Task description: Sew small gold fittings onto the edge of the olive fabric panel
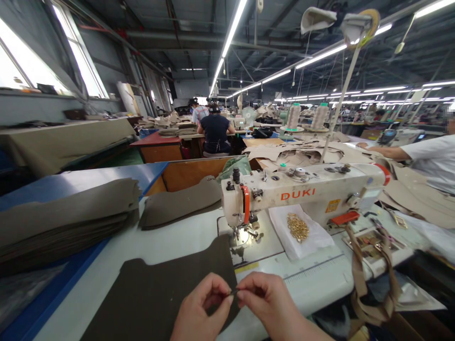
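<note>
Both hands meet at the bottom centre, fingertips nearly touching. My left hand (204,310) and my right hand (266,300) pinch a tiny dark item between them, too small to name. Beneath them a dark olive fabric panel (159,289) lies on the pale machine table (185,241), its upper right corner close to the needle area. The white sewing machine (302,189) stands just beyond. On its bed, a white sheet (280,227) bears a pile of small gold metal pieces (297,228).
Stacked dark panels (64,218) lie at left, with another stack (181,201) behind. A parts tray (398,253) and hanging tan straps (359,284) are at right. A person's arm (387,151) reaches over beige pieces at far right. Another person (215,132) sits ahead.
</note>
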Demonstrator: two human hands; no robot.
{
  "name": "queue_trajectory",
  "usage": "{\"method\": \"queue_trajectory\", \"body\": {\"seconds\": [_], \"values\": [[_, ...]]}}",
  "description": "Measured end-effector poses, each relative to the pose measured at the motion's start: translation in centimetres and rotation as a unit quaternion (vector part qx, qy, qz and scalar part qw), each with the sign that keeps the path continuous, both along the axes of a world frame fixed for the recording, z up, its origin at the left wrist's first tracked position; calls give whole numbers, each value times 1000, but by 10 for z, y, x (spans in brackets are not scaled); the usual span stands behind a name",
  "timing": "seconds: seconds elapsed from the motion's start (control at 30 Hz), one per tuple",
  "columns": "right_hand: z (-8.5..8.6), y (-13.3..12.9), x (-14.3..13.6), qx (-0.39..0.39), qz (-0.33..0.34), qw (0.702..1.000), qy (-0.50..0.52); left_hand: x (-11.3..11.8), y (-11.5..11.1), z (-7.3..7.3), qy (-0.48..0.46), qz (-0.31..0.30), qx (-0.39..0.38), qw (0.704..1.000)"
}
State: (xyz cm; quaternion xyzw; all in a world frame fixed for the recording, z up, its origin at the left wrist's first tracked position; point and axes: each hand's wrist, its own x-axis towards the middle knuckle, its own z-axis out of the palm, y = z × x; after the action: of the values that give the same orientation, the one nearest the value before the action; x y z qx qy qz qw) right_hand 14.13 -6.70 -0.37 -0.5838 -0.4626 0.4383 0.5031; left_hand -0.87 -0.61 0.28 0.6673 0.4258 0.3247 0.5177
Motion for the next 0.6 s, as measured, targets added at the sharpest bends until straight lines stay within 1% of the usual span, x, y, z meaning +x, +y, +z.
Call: {"method": "queue_trajectory", "body": {"seconds": [0.13, 0.23, 0.33, 0.37, 0.4, 0.47, 0.5, 0.53, 0.6], "values": [[-1, -1, 1, 7, 9, 996, -85, -1, 0, -6, 11, -3, 2, 1000], [-3, 0, 3, 10, 14, 992, -125, -1, 3, -4, 28, -40, -1, 999], [-8, 3, 6, -8, -2, 996, -93, -1, 19, 1, 43, -104, -4, 994], [-10, 4, 7, -15, -9, 997, -70, -1, 28, 1, 52, -110, 11, 992], [-13, 6, 9, -21, -13, 999, -49, -1, 37, -1, 67, -101, 43, 992], [-18, 10, 13, -22, -19, 999, -17, -1, 57, -11, 116, -55, 157, 979], [-20, 12, 16, -19, -21, 1000, -7, -1, 65, -18, 144, -35, 224, 963], [-22, 13, 18, -17, -22, 1000, -1, -1, 71, -27, 172, -28, 283, 943], [-24, 17, 24, -19, -27, 999, 3, 0, 75, -43, 218, -40, 360, 906]]}}
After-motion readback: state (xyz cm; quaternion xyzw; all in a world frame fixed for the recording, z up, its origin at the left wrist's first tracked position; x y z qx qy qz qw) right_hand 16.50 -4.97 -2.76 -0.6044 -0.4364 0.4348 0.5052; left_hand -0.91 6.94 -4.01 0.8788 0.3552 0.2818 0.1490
